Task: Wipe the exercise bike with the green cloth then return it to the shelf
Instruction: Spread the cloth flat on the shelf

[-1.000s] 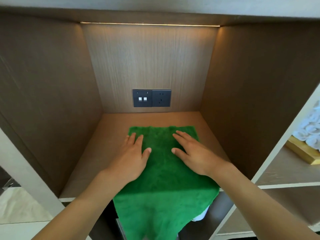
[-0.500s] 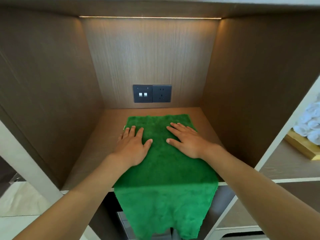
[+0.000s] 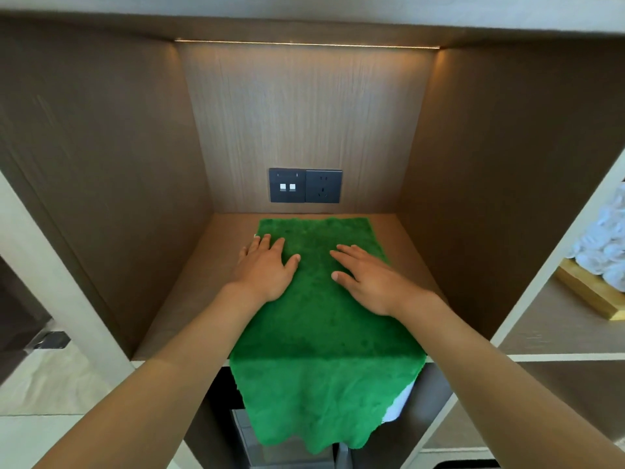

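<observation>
Green cloth (image 3: 321, 333) runs front-to-back on shelf (image 3: 203, 282), left hand (image 3: 267, 269) and right hand (image 3: 368, 282) flat.

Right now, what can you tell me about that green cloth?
The green cloth looks like soft, fuzzy microfibre, one plain bright green. It lies spread flat on the wooden shelf, its far edge close to the back wall, its near part hanging over the front edge with a wavy hem. The left hand and the right hand press on it with straight fingers.
</observation>
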### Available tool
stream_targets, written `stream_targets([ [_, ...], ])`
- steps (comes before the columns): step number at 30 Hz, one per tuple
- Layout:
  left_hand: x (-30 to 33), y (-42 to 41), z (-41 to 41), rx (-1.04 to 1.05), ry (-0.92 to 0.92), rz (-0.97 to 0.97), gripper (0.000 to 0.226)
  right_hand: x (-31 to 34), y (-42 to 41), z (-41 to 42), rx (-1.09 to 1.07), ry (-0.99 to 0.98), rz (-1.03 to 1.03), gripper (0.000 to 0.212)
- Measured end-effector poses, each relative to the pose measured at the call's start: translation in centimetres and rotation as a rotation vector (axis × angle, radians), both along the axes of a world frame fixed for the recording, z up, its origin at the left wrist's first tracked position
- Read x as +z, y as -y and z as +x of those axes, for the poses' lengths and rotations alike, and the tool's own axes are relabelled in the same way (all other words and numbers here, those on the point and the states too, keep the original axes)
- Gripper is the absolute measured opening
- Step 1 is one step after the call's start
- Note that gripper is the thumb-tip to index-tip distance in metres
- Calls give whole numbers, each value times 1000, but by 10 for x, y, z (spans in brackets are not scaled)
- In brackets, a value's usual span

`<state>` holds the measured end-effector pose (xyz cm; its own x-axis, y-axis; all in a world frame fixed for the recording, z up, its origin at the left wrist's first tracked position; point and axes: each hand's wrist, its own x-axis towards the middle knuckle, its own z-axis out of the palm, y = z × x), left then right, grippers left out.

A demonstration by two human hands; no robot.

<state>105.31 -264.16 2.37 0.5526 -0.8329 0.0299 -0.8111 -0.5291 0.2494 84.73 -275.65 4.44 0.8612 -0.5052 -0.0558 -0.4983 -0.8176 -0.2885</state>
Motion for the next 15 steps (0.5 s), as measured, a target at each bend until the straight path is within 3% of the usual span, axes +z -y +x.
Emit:
stream_targets([
  [4,12,-15,-9,-24,0,-62,65,-12,-14,-19,9,19,-5,59],
  [8,25,-69,-46,-186,-34,-258,45,-21,-20,-29,4,65,-14,57],
  [11,17,-112,-71,-296,-89,-297,31,-24,-17,-31,11,96,-32,56],
  [15,-8,-133,-72,-308,-151,-360,30,-23,-20,-32,21,187,-55,51],
])
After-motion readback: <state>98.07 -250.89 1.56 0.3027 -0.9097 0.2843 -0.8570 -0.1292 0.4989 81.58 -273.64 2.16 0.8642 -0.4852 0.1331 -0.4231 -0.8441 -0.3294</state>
